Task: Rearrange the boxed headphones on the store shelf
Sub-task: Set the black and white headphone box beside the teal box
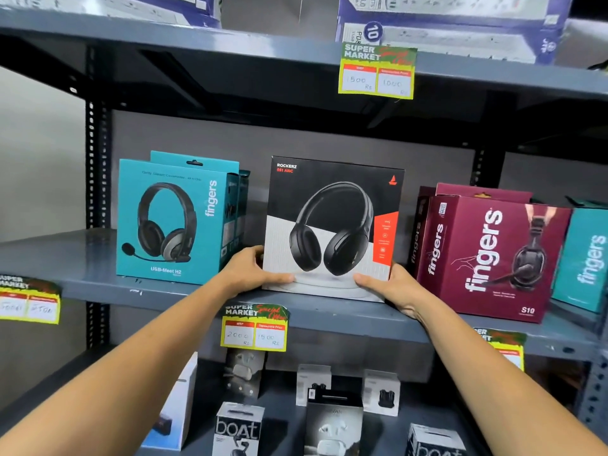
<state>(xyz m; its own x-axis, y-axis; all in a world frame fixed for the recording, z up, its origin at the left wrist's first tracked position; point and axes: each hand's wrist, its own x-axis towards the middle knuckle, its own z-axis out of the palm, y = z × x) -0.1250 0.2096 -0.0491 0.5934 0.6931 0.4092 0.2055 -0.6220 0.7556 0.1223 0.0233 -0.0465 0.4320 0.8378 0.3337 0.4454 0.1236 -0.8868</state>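
Observation:
A black-and-white Rockerz headphone box [332,225] stands upright in the middle of the grey metal shelf [82,258]. My left hand [253,271] grips its lower left corner and my right hand [391,287] grips its lower right corner. To its left stands a teal Fingers headset box [171,218] with another teal box behind it. To its right stands a maroon Fingers S10 box [490,255], also with one behind it. A further teal Fingers box [585,258] is cut off by the right edge.
Yellow price tags hang from the shelf edges [255,327] [376,72] [29,299]. The shelf below holds several small earbud boxes [238,429]. The shelf above carries white-and-blue cartons [444,24]. A perforated upright post [95,166] stands at the left.

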